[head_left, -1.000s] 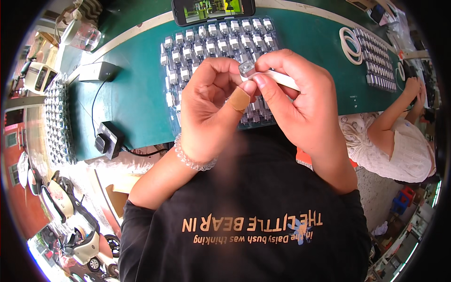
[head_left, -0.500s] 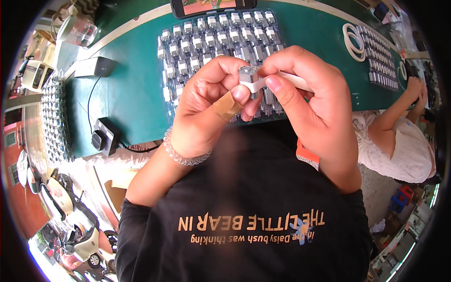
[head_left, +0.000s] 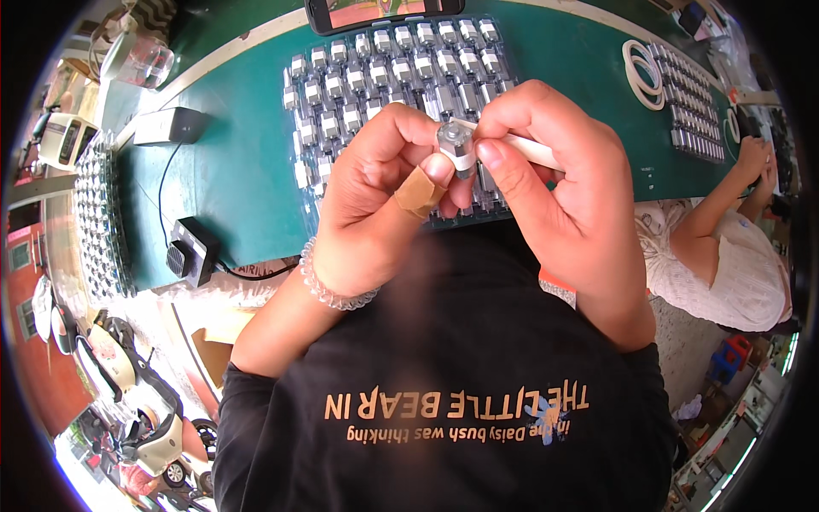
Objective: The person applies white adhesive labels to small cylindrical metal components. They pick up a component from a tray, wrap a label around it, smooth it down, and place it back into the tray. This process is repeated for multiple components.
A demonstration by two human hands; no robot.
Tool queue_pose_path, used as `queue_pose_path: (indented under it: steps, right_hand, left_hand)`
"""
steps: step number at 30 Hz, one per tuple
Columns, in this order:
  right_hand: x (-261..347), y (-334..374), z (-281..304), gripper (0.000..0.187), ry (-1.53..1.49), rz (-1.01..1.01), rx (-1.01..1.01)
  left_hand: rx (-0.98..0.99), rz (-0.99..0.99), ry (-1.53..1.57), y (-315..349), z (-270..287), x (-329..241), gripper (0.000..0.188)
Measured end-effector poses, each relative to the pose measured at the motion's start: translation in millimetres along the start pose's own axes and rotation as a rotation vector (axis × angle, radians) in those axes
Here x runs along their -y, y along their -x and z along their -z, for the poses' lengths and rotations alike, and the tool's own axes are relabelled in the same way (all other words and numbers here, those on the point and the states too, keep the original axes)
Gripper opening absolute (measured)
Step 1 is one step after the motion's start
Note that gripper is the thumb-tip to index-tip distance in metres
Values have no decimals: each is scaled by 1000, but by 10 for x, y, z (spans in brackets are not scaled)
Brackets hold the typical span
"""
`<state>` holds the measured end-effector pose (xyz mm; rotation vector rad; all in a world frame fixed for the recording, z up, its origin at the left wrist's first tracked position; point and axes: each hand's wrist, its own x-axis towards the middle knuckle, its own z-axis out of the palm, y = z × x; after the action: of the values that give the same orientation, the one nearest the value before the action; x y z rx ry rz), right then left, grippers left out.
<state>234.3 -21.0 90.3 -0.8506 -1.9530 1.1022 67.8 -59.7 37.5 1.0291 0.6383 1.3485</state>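
Over the clear plastic tray (head_left: 505, 75), my left hand (head_left: 363, 200) pinches a small grey metal part (head_left: 455, 135) between thumb and fingers. A tan bandage (head_left: 418, 193) covers part of that thumb, and a clear coiled band circles the wrist. White tape (head_left: 533, 152) runs round the side of the part facing me and off to the right. My right hand (head_left: 567, 175) holds this strip between thumb and index finger, close beside the part. The tray beneath carries rows of similar grey parts, many with white bands.
White tape rolls (head_left: 630, 75) and another filled tray (head_left: 693, 111) lie at the right. Stacked trays (head_left: 98, 213) stand far left, near a white box (head_left: 169, 125) and a black corded device (head_left: 194, 250). A phone (head_left: 320, 15) stands behind. Another person (head_left: 725, 256) sits at right.
The grey part has turned in my left fingers, so its top with a round centre now faces up more. The tape lies closer around it. My right hand has shifted slightly left.
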Motion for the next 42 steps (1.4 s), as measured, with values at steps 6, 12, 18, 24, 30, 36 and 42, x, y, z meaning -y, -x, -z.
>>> queue_pose_path:
  steps: [6, 12, 18, 24, 30, 36, 42]
  right_hand:
    - [-26, 0, -1, 3, 96, 96, -17]
    - [-37, 3, 45, 5, 297, 111, -6]
    - [-14, 15, 23, 9, 246, 90, -33]
    - [12, 18, 29, 9, 216, 109, 11]
    - [32, 29, 55, 6, 214, 74, 66]
    - [31, 33, 67, 6, 142, 25, 104]
    - [29, 37, 44, 8, -59, -29, 134]
  left_hand:
    - [-139, -94, -172, -27, -86, -7, 4]
    - [-169, -86, -315, -2, -150, -46, 13]
    - [-100, -163, -452, -6, -148, -21, 25]
    - [-82, -138, -321, 18, -119, -18, 22]
    - [-35, -94, -243, 30, -89, -35, 17]
    - [-23, -67, -68, 15, -96, -22, 14]
    - [51, -47, 109, -4, -50, 10, 12]
